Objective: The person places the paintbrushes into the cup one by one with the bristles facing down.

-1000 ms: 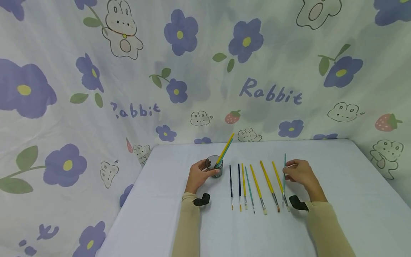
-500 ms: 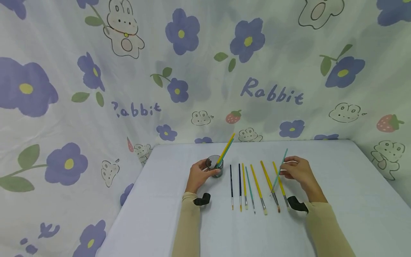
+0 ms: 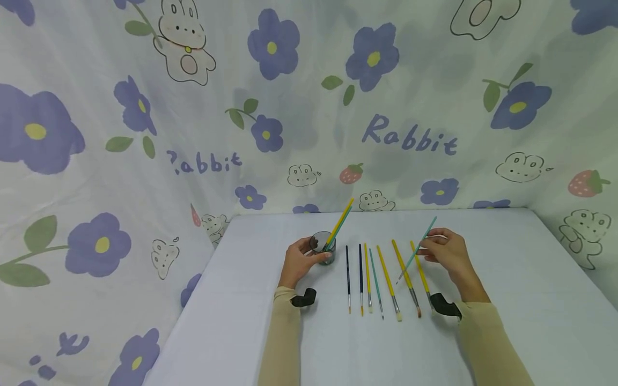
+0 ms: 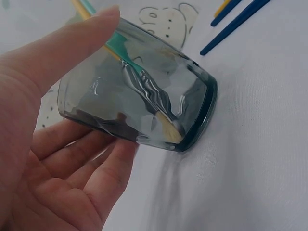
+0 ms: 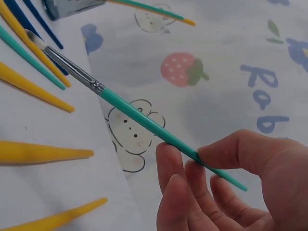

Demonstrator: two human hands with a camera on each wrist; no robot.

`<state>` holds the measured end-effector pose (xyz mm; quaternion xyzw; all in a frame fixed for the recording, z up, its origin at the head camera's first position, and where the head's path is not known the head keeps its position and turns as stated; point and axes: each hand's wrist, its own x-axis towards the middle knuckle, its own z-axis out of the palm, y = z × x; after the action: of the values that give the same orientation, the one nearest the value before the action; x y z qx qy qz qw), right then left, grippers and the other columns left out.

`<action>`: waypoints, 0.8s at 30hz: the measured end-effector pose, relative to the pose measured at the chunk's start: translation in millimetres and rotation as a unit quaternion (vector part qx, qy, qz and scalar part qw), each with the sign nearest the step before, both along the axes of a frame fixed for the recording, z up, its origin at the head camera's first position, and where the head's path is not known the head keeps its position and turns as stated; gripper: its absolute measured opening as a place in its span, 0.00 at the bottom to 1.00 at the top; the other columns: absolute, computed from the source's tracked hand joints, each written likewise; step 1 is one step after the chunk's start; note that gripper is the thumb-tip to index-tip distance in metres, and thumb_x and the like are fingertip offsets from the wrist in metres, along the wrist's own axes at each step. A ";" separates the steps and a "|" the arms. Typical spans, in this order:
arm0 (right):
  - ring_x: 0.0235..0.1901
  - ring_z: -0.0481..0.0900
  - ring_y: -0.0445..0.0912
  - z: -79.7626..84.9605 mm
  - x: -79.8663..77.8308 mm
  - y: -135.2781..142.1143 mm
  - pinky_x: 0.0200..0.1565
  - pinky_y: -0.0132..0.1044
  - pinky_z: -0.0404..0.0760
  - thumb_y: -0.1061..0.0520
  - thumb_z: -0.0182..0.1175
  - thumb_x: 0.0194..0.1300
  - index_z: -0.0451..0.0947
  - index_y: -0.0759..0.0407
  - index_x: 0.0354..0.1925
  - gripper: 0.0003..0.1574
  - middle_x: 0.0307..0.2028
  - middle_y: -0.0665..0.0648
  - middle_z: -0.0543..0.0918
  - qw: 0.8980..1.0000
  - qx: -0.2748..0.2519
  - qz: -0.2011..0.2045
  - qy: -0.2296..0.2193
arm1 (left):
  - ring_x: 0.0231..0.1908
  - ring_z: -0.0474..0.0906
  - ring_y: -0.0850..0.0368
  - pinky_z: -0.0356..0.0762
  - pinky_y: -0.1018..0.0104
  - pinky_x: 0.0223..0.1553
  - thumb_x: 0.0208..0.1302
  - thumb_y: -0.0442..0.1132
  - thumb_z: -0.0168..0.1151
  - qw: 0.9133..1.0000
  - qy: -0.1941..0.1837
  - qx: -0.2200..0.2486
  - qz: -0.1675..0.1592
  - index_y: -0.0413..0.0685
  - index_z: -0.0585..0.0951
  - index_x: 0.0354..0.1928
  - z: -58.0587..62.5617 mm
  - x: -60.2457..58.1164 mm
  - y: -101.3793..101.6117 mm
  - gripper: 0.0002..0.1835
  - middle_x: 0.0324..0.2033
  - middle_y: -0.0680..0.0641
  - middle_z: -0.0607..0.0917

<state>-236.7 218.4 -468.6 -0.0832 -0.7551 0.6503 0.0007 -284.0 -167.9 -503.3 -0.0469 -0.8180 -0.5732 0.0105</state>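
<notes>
My left hand [image 3: 300, 262] grips a smoky clear glass [image 4: 159, 91], thumb on one side and fingers on the other. Inside it lean a yellow paintbrush [image 3: 343, 219] and a green one, bristles down at the glass bottom. Between thumb and fingertips, my right hand [image 3: 446, 252] pinches a slim green paintbrush [image 5: 144, 121] by its handle. That brush slants with its pale bristles low and to the left, above the row of brushes. In the right wrist view its silver ferrule [image 5: 74, 69] shows fully.
Several paintbrushes lie side by side on the white table [image 3: 338, 348], bristles toward me: two dark blue ones at the left, a green one [image 3: 375, 279], and yellow ones such as the thick one [image 3: 403, 265]. Behind the table hangs a flowered rabbit-print cloth [image 3: 309, 107].
The green brush in my right hand has swung from nearly upright to a slant, its bristle end moving left and up. My right hand has shifted slightly up and left. The left hand holds still.
</notes>
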 end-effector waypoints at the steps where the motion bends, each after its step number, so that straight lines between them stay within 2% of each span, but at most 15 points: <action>1: 0.31 0.90 0.35 1.1 0.5 -0.9 0.36 0.29 0.90 0.58 0.63 0.72 0.67 0.66 0.59 0.24 0.30 0.36 0.85 1.000 0.000 -0.001 0.004 | 0.66 0.79 0.40 0.82 0.50 0.67 0.50 0.50 0.84 1.000 0.000 0.000 0.000 0.39 0.79 0.65 0.3 0.0 0.2 0.41 0.59 0.34 0.84; 4: 0.31 0.90 0.35 5.4 1.2 -4.2 0.36 0.29 0.90 0.59 0.62 0.72 0.68 0.66 0.57 0.21 0.30 0.37 0.85 1.000 -0.009 -0.007 0.015 | 0.66 0.79 0.40 0.82 0.51 0.67 0.51 0.49 0.84 1.000 0.000 0.000 0.000 0.39 0.79 0.65 0.8 -0.5 1.1 0.41 0.60 0.34 0.84; 10: 0.29 0.90 0.35 13.5 -2.1 -13.1 0.35 0.30 0.91 0.61 0.63 0.71 0.68 0.64 0.55 0.19 0.29 0.38 0.85 0.998 -0.064 -0.009 0.025 | 0.66 0.79 0.41 0.82 0.51 0.67 0.50 0.49 0.84 1.000 -0.002 0.000 0.004 0.40 0.80 0.64 2.3 -0.5 2.2 0.40 0.59 0.35 0.84; 24: 0.29 0.90 0.37 32.0 -17.3 -53.5 0.36 0.31 0.91 0.63 0.65 0.69 0.69 0.63 0.54 0.19 0.31 0.42 0.87 0.992 -0.111 -0.007 0.060 | 0.66 0.79 0.40 0.81 0.51 0.67 0.50 0.49 0.84 1.000 -0.004 0.004 -0.001 0.38 0.79 0.65 1.7 0.8 0.2 0.42 0.59 0.34 0.83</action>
<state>-254.1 164.9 -436.5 -0.0486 -0.6766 0.7336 0.0412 -283.2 -167.7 -501.5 -0.0456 -0.8156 -0.5768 0.0071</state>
